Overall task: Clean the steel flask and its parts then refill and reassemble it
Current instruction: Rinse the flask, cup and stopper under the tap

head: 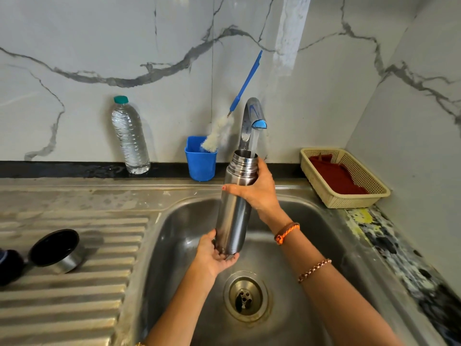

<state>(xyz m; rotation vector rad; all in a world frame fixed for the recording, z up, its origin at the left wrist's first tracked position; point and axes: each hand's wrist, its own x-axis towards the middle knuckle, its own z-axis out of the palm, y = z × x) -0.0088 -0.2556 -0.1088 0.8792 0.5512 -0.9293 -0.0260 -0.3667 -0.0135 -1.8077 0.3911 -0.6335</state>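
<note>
You hold the steel flask [234,203] upright over the sink [311,245], open mouth right under the tap [253,116], water running into it. Your right hand [257,191] wraps around the upper body just below the neck; your left hand [214,255] cups and grips the base from below. Both hands clamp on the flask, neither is free.

Progress: early, by my read. Flask is already taken apart: the steel cup lid [58,249] lies tilted on the draining board [74,283] at left, a dark part [10,265], likely the stopper, just beside it at the frame edge, partly cut off. This looks like a rinse or first fill of the body. The bottle brush [220,132] stands unused in the blue cup [200,161] behind the sink, so scrubbing seems still ahead; can't tell for sure.

Left: brush the inside, wash lid and stopper, refill, possibly from the water bottle [129,138] on the ledge, then screw everything back on.
</note>
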